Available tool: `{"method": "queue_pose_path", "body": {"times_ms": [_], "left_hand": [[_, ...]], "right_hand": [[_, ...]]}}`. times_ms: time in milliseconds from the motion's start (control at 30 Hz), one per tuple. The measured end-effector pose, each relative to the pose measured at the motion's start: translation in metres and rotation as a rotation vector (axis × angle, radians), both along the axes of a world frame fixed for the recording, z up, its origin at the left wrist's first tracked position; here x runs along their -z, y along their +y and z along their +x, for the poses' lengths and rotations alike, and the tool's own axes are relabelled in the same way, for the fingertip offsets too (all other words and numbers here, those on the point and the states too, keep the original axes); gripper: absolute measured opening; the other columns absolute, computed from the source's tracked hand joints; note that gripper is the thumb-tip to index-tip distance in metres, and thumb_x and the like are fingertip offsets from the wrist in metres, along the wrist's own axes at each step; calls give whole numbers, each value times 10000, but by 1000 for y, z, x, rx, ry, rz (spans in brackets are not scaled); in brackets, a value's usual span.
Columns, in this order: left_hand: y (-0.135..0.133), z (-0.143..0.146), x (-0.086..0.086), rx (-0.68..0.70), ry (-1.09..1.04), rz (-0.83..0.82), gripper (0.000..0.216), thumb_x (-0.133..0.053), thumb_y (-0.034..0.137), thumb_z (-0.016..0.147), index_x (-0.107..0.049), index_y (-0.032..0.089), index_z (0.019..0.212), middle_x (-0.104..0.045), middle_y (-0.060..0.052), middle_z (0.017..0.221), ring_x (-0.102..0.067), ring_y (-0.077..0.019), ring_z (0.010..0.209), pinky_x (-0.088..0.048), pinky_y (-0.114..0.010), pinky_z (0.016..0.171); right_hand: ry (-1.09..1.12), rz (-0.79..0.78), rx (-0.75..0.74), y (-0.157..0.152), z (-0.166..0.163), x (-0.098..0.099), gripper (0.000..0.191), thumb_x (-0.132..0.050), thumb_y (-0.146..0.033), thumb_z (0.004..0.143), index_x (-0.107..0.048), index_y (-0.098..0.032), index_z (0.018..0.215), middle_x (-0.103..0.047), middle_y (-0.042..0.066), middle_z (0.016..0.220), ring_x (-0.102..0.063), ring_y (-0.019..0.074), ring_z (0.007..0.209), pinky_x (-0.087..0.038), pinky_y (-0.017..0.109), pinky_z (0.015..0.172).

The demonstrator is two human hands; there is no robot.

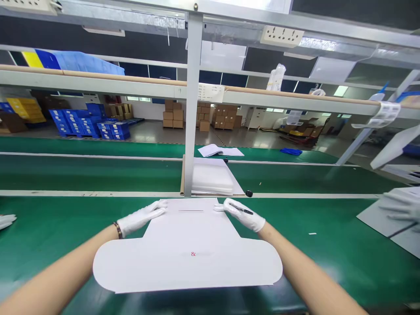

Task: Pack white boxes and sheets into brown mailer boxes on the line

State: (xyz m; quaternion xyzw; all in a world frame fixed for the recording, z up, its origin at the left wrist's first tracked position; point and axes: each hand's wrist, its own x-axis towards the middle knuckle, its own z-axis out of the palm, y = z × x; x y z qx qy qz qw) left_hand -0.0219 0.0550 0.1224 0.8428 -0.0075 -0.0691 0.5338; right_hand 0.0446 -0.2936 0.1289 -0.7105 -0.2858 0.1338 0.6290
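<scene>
A flat white die-cut cardboard sheet (187, 258) lies on the green work surface, its wide lower part ending in rounded corners at both sides and its narrower upper part forming a rectangular tab. A small red mark sits near the middle (too small to read), and a thin red line runs across the tab near its far edge. It lies unfolded.

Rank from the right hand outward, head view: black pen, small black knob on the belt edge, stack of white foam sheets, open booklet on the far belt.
From the right hand:
1. Black pen, lying across its gloved fingers.
2. Small black knob, just beyond the hand on the belt edge.
3. Stack of white foam sheets, behind, by the post.
4. Open booklet, on the far belt.
</scene>
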Motion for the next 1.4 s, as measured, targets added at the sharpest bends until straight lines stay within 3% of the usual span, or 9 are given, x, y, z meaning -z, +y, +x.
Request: {"method": "queue_pose_path", "body": {"times_ms": [167,400,567,733,867,1100,1233,1333,1400], "left_hand": [[-20,-29,-32,346,39,748,640,-428,597,866,-447,250,1404,-354,-67,1497,-337,-336,1373,-230,-504,1145],[-28,-69,79,300,-697,947,671,-473,528,889,-316,232,1470,-325,-137,1506,-334,-388,1366,-358,-546,1068],[-30,-68,103,263,-748,977,859,-505,669,804,-281,201,1488,-343,-182,1496,-314,-430,1361,-331,-590,1061],[-39,-48,105,251,-597,966,1048,-550,802,650,-378,142,1446,-319,-244,1491,-277,-485,1358,-302,-645,1052],[-40,-14,88,213,-440,1048,963,-700,637,652,-428,112,1412,-349,-255,1473,-293,-459,1361,-313,-584,1079],[-45,8,55,117,-389,1134,828,-716,545,687,-489,142,1375,-410,-217,1451,-347,-425,1347,-286,-598,1084],[-37,-25,73,-143,-480,982,1048,-670,748,565,-488,101,1368,-340,-269,1474,-158,-493,1396,-25,-685,1101],[-27,-49,95,-498,-325,508,1189,-474,842,648,-187,60,1496,-164,-269,1539,-49,-444,1424,-59,-664,1117],[-24,-59,101,-513,-113,139,987,-299,779,802,-66,146,1523,-172,-195,1558,-120,-375,1432,-186,-629,1121]], "right_hand": [[-241,-641,-188,-5,-44,-26,324,-689,-407,718,-577,-202,944,-648,123,1046,-572,325,1129,-471,458,919],[-791,-550,7,8,-85,67,374,-728,-472,691,-569,-193,883,-569,169,1251,-476,360,1222,-408,534,1013],[-873,-584,59,12,-80,84,435,-780,-418,585,-540,-192,868,-569,177,1236,-499,368,1188,-411,542,1010],[-841,-708,38,31,-56,80,613,-839,-455,428,-577,-152,891,-511,244,1297,-435,441,1235,-387,604,1009],[-868,-830,34,58,-25,75,583,-856,-324,488,-600,-66,943,-425,347,1341,-369,482,1278,-329,625,1046],[-835,-732,76,77,3,70,562,-805,-304,571,-584,-105,1048,-494,229,1315,-422,394,1249,-403,535,1022],[-677,-472,337,47,-11,90,376,-667,-330,727,-548,-195,1058,-567,126,1252,-470,319,1239,-401,496,1044],[-362,-257,718,21,-32,114,324,-650,-446,732,-474,-234,902,-483,133,1360,-415,321,1303,-341,543,1078],[-6,-120,731,12,-49,124,423,-659,-523,712,-431,-245,935,-455,143,1384,-462,313,1269,-442,509,992]]}}
